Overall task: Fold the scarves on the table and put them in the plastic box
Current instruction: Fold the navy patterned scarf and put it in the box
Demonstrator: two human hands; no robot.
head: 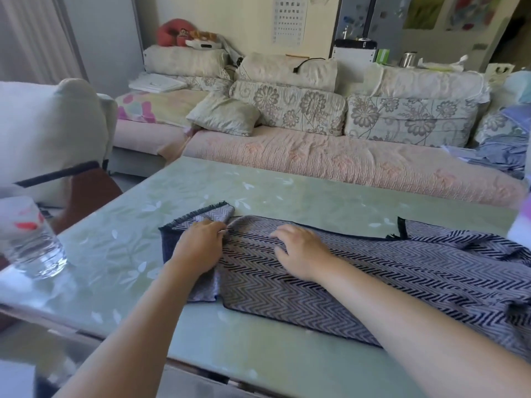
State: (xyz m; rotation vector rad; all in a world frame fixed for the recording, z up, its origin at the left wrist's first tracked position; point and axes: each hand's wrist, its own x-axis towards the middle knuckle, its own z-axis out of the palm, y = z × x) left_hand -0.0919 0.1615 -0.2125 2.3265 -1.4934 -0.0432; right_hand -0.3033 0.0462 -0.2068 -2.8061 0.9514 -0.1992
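Observation:
A long scarf (373,271) with a grey and dark-blue zigzag weave lies spread across the green table (287,193), running off to the right. Its fringed left end (201,216) is bunched and partly turned over. My left hand (198,248) lies on that left end, fingers curled and pinching a ridge of cloth near its far edge. My right hand (298,251) rests on the scarf just to the right, fingers bent with the tips pressing the fabric. No plastic box is in view.
A clear drinking glass (28,242) stands near the table's left edge. A chair with a white cushion (48,130) is at the left. A sofa (344,162) with pillows runs behind the table. A white and purple object (521,225) shows at the right edge.

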